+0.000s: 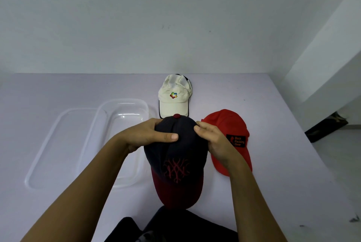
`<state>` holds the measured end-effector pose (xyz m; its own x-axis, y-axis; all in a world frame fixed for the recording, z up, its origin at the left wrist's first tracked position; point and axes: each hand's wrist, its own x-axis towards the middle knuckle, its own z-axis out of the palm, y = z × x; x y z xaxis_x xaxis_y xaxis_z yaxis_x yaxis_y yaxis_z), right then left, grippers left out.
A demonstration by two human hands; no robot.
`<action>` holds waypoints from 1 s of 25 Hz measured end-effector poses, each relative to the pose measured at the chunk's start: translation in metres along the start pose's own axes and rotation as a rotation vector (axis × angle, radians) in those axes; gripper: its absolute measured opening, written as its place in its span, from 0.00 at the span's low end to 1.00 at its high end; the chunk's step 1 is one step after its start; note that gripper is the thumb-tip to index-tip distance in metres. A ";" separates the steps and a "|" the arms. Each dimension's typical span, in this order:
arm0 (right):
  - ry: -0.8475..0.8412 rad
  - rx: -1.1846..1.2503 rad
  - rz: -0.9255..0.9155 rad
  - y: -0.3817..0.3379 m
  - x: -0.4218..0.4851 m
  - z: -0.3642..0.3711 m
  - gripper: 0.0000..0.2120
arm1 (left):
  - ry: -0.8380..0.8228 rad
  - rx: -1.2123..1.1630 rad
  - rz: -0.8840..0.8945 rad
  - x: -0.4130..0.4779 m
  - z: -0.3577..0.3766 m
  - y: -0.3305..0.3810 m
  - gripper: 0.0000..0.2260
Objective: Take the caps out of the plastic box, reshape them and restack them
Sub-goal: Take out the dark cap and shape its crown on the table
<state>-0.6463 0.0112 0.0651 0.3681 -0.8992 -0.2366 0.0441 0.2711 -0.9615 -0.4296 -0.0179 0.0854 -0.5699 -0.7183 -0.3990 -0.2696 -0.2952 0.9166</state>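
A navy cap [176, 163] with a maroon brim and maroon stitched emblem is held above the table, brim pointing toward me. My left hand [152, 134] grips the left side of its crown, thumb on top. My right hand [213, 140] pinches the crown's right side. A cream cap [172, 97] with a multicoloured logo lies flat behind it. Beside my right hand lies a red cap [228, 124] with a black patch, partly hidden by that hand. The clear plastic box [121, 116] stands open to the left with nothing in it.
The box's clear lid [58, 144] lies flat left of the box. White walls close off the table at the back and right. A dark object [326, 126] sits on the floor beyond the table's right edge. Dark clothing [175, 226] shows at the bottom.
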 end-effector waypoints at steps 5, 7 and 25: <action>0.055 -0.047 -0.079 -0.004 -0.002 -0.001 0.04 | -0.101 -0.057 -0.058 0.002 -0.008 -0.004 0.27; 0.055 -0.051 -0.071 -0.003 -0.001 -0.003 0.10 | -0.120 -0.080 -0.076 0.005 -0.010 -0.006 0.29; 0.118 -0.314 0.440 0.063 0.062 -0.041 0.12 | -0.051 -0.196 -0.502 0.081 -0.016 -0.065 0.19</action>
<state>-0.6584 -0.0414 -0.0156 0.1821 -0.7616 -0.6220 -0.3757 0.5307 -0.7598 -0.4456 -0.0675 -0.0058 -0.4471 -0.4287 -0.7851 -0.3712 -0.7096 0.5989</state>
